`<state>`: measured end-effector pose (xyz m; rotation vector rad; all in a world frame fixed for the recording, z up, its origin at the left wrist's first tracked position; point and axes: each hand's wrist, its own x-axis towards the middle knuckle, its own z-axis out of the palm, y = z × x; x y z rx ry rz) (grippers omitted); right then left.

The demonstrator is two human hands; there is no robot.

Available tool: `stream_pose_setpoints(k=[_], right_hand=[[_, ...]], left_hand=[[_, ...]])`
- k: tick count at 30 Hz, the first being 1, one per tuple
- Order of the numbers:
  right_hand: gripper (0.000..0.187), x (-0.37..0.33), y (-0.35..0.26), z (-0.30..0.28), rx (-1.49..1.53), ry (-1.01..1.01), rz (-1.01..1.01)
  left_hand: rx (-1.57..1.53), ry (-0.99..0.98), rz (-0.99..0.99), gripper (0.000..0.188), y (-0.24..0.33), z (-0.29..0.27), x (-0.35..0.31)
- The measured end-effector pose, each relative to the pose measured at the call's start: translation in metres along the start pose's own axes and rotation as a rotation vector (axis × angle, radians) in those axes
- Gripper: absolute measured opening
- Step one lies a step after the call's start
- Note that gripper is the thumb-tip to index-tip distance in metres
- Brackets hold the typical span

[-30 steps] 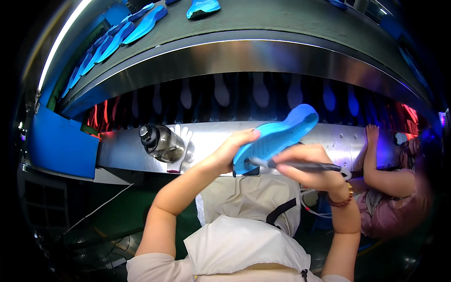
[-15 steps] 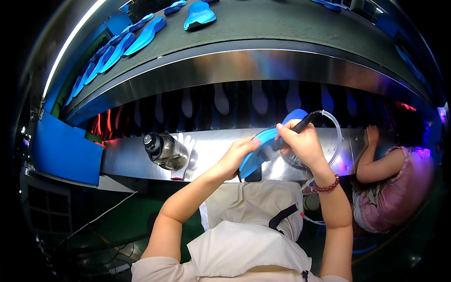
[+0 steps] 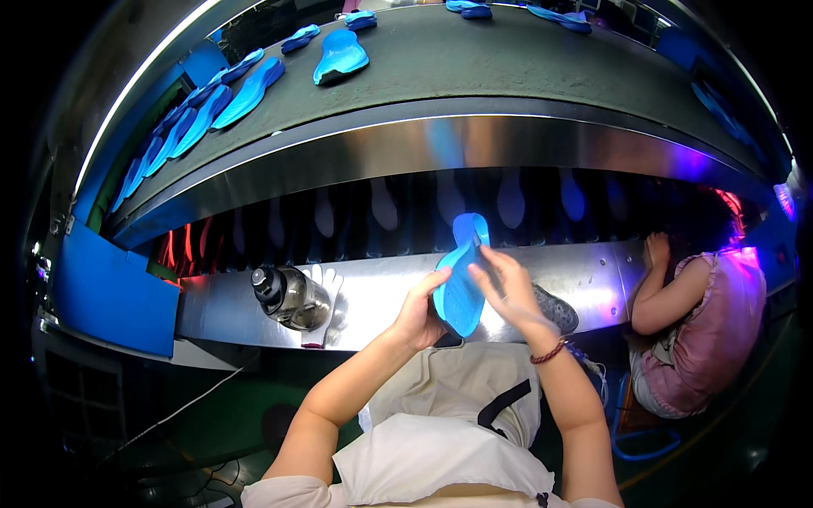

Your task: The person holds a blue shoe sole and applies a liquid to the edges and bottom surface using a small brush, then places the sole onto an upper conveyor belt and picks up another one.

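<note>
wide grey conveyor belt arcs across the top of my view, carrying loose blue insoles well apart from the work. below it the steel bench runs left to right, with a blue panel at its left end. a co-worker in pink sits at the far right, one arm up on the bench edge, near but not touching. on the bench, a dark bottle lies tilted just beside a white glove. centre: the blue insole is held upright above the bench edge. left hand grips its lower edge from behind, likely to steady it. right hand is closed over its face, fingers pinched narrow; whether it pinches a small tool i cannot tell. nothing stands between hands and bench.
</note>
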<state>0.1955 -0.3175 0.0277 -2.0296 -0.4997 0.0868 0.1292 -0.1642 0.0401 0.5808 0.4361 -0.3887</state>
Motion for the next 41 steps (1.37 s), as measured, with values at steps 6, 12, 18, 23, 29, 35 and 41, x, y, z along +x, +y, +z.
stream_pose_setpoints(k=[6, 12, 18, 23, 29, 35, 41], right_hand=[[0.043, -0.021, -0.02, 0.009, -0.247, 0.035, -0.141], [0.034, -0.045, -0.049, 0.004, 0.117, -0.181, -0.145], [0.039, -0.048, -0.012, -0.053, 1.007, -0.224, 0.321], [0.041, -0.062, 0.018, -0.092, 1.364, 0.119, 0.411], [0.043, -0.064, 0.027, -0.111, 1.435, 0.332, 0.414], [0.042, -0.081, 0.05, -0.108, 1.393, 0.541, 0.541], [0.044, -0.085, 0.067, -0.1, 1.403, 0.492, 0.541]], left_hand=[[-0.002, -0.038, 0.013, 0.056, -0.007, -0.015, 0.003], [-0.047, -0.027, 0.066, 0.053, 0.005, -0.054, 0.022], [-0.144, -0.139, 0.032, 0.059, 0.016, -0.054, -0.011], [-0.061, -0.247, 0.013, 0.062, 0.024, -0.05, -0.009], [0.068, -0.112, 0.231, 0.061, 0.034, -0.029, -0.006], [0.068, -0.181, 0.358, 0.06, 0.085, 0.014, 0.004], [-0.134, -0.443, 0.493, 0.068, 0.198, 0.073, 0.094]])
